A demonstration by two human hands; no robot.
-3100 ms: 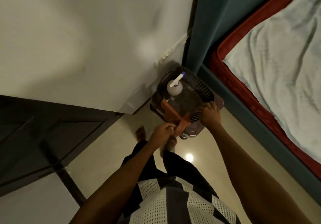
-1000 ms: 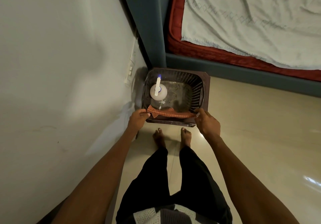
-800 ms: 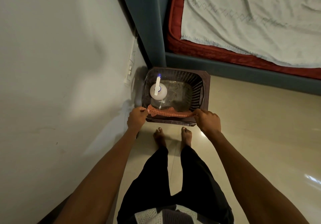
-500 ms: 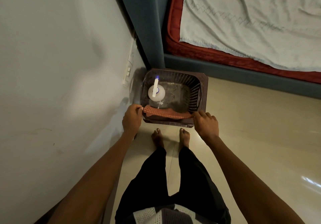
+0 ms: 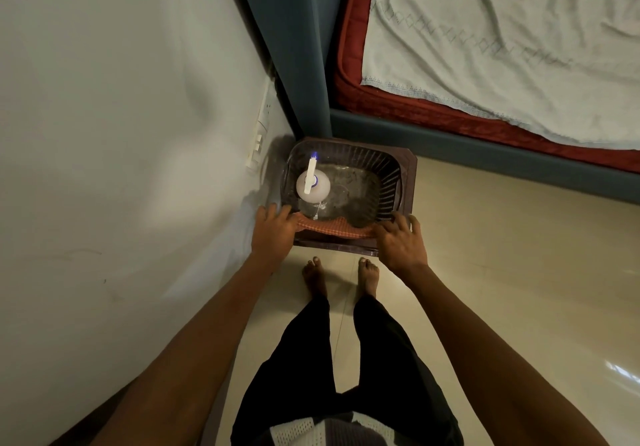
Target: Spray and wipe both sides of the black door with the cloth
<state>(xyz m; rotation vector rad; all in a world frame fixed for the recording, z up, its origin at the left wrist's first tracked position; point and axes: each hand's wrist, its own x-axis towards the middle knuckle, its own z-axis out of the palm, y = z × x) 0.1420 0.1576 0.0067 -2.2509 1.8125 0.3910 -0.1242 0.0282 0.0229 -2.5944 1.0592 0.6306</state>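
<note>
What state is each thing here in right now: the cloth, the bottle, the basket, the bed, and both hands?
cloth: draped flat over the basket's near rim
spray bottle: upright inside the basket, nozzle pointing away
basket: on a stool, by the wall
left hand: fingers straight, resting on the cloth's left end
right hand: fingers spread, on the cloth's right end
bed sheet: rumpled

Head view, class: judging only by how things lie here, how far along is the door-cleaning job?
Done: cannot be judged, since the black door is out of view. In hand: the left hand and right hand rest at the ends of the orange cloth, laid over the near rim of the basket. The spray bottle stands inside, untouched. Left: whether any spraying or wiping remains cannot be told.
</note>
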